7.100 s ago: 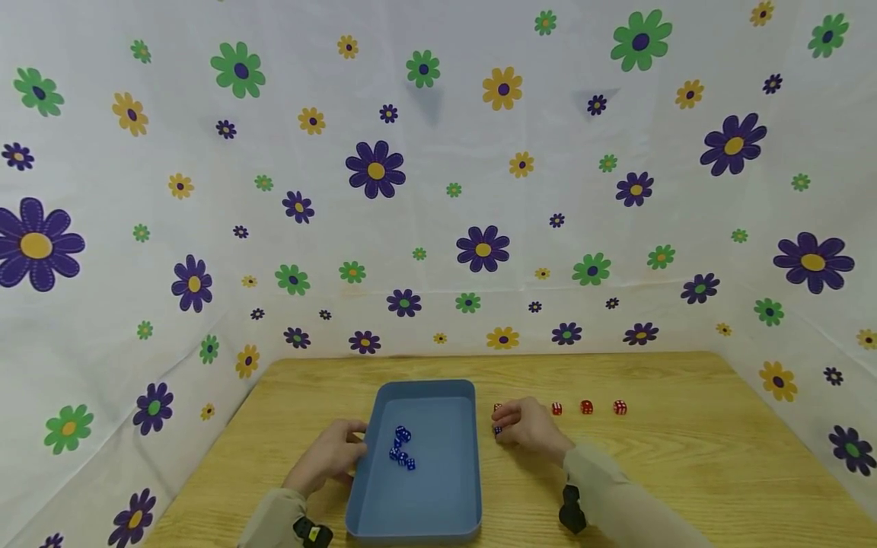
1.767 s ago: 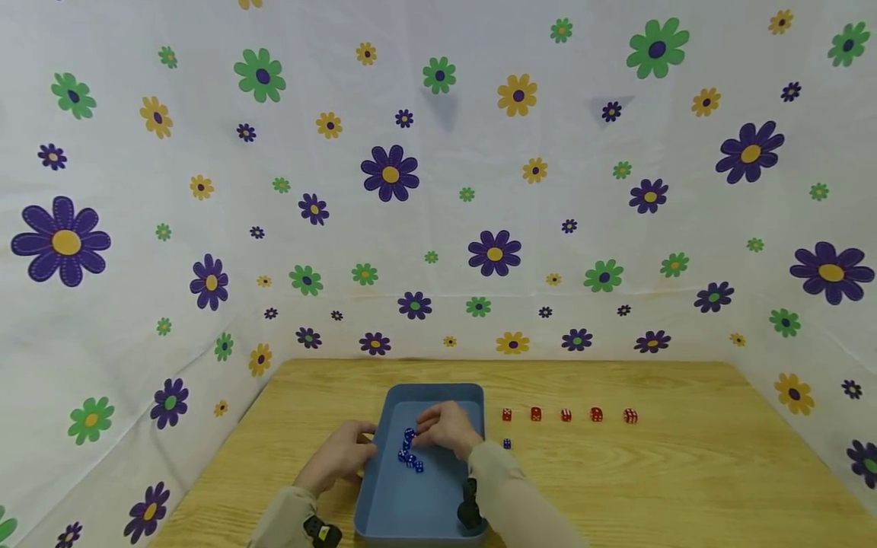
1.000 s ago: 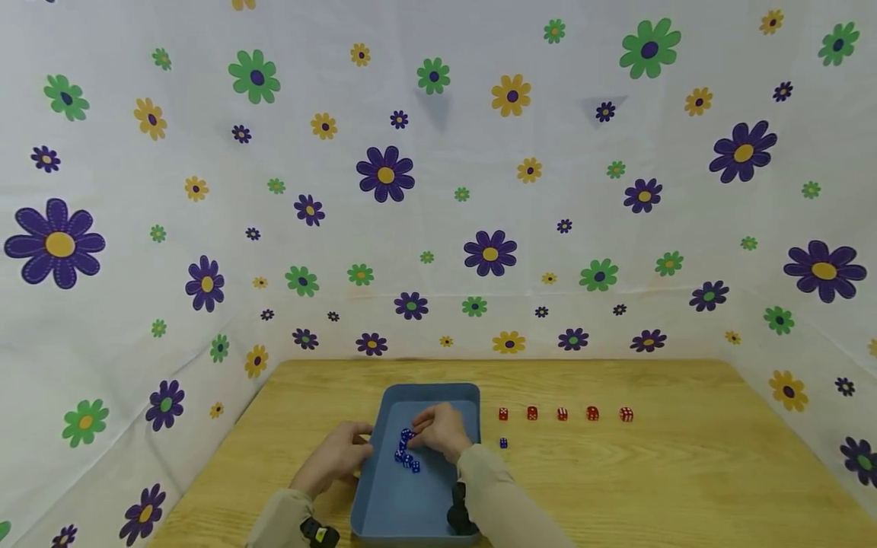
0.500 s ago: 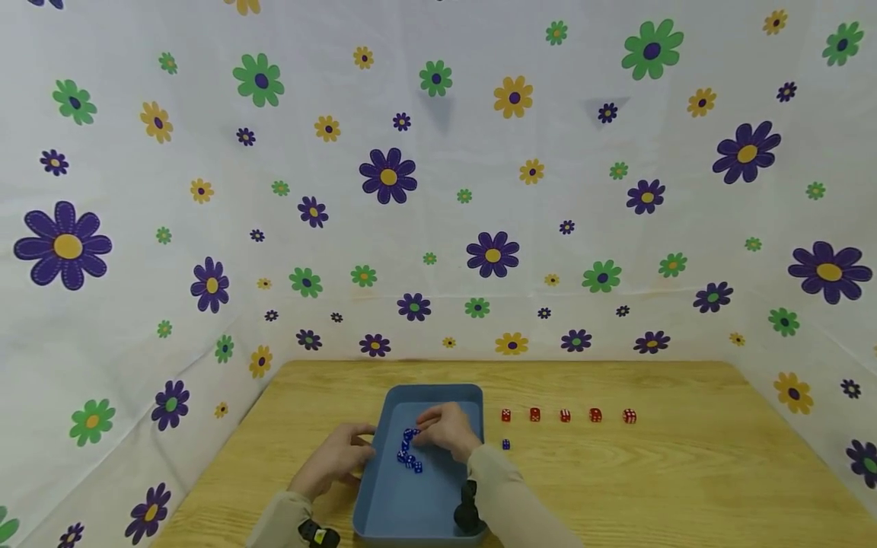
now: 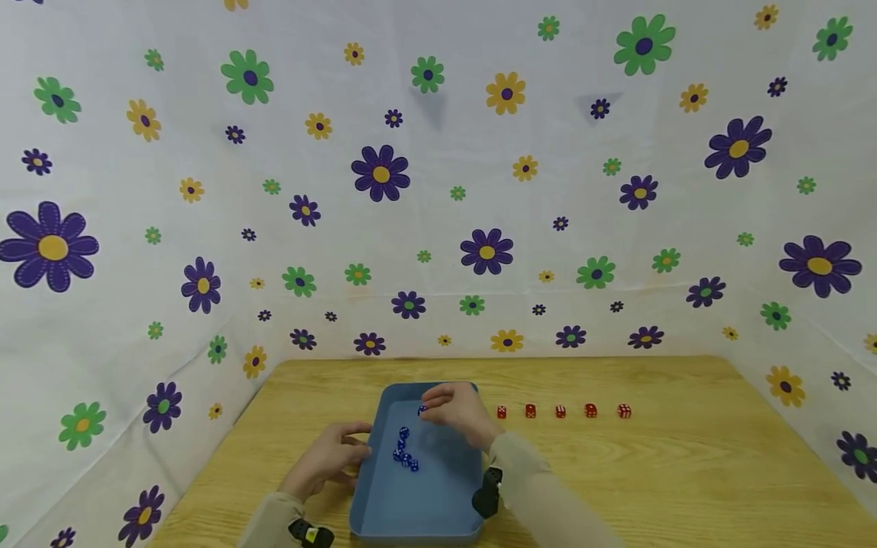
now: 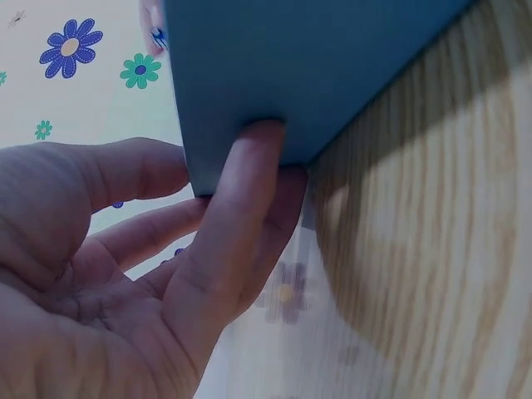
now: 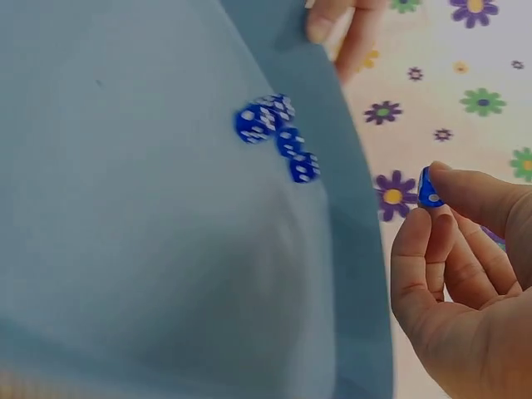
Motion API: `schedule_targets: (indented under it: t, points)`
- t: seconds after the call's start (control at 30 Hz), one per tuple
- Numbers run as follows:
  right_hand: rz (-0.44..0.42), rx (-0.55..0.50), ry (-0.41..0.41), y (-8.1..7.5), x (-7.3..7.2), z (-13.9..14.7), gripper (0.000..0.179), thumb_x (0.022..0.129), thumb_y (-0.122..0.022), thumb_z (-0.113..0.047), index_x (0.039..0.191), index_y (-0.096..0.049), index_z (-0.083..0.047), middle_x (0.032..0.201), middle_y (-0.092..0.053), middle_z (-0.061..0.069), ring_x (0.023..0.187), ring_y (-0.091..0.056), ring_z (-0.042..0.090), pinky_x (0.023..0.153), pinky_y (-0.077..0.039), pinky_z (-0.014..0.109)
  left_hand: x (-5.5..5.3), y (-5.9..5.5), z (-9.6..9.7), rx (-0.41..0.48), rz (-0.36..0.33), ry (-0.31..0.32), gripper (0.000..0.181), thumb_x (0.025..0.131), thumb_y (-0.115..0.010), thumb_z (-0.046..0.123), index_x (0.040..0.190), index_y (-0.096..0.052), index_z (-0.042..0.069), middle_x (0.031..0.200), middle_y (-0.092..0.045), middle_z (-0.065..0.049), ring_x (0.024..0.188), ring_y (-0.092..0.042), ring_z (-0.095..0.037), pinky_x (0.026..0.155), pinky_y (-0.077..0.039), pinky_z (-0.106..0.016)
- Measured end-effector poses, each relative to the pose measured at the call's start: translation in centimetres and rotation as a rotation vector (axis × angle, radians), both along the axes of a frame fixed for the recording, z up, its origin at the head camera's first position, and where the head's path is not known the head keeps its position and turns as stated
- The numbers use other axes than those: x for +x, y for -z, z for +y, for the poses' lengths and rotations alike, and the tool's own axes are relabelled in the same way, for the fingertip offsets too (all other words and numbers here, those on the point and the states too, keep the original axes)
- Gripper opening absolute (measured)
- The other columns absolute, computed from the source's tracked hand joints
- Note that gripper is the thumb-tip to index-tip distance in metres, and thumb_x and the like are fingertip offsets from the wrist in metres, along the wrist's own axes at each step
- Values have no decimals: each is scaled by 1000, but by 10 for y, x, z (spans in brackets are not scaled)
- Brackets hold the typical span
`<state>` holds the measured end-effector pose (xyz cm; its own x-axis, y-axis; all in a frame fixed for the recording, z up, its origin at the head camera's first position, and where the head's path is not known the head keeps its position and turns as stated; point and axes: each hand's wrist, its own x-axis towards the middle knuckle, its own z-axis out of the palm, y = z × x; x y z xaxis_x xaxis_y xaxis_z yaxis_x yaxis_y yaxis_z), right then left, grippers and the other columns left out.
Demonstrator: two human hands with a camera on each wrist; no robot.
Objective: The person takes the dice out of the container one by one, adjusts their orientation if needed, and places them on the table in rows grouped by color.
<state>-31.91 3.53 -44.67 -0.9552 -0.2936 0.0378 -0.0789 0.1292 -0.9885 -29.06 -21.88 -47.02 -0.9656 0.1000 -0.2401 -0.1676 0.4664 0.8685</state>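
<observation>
My right hand pinches a blue die between thumb and fingertips, raised over the far right part of the blue tray. Several more blue dice lie clustered in the tray, towards its left side. At the tray's left wall is my left hand; in the left wrist view its thumb reaches the rim and other fingers press the outer wall. Right of the tray, several red dice sit spaced out in a row on the table. The lone blue die below that row is hidden behind my right hand.
The wooden table extends to the right of the tray. A white flowered cloth hangs behind it and along both sides. Each wrist carries a small black camera.
Earlier my right hand set a blue die below the leftmost red one and returned to the tray. Since half a second ago it has lifted another blue die, moving up and right. My left hand stays put.
</observation>
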Motion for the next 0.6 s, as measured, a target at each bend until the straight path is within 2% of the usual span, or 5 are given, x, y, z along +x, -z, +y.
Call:
schedule_targets:
  t: [0.13, 0.27, 0.47, 0.6]
  points:
    - [20, 32, 4, -12, 2, 19, 33, 85, -74, -5, 116, -67, 2, 111, -70, 18, 93, -70, 20, 84, -59, 35, -2, 1, 0, 9, 4, -8, 53, 91, -62, 3, 142, -48, 4, 115, -63, -22, 87, -67, -25, 59, -60, -42]
    - [25, 75, 27, -15, 6, 41, 34, 86, -74, -8, 118, -66, 0, 111, -70, 15, 94, -68, 18, 86, -58, 35, -1, 1, 0, 28, -2, -10, 55, 90, -62, 3, 143, -47, 5, 115, -64, -22, 88, -68, -26, 60, -60, -42]
    - [-3, 105, 56, -7, 11, 72, 36, 85, -74, -7, 119, -65, 1, 111, -68, 16, 92, -67, 18, 88, -57, 40, 2, 1, -1, 51, -5, -23, 57, 90, -62, 1, 145, -47, 9, 115, -61, -22, 86, -67, -25, 60, -60, -44]
    - [6, 129, 78, 0, 10, 91, 38, 85, -74, -5, 120, -64, 4, 110, -68, 17, 92, -68, 20, 85, -58, 38, 2, 0, 0, 54, -2, -18, 57, 90, -63, 1, 144, -48, 8, 116, -61, -22, 86, -68, -25, 60, -60, -44]
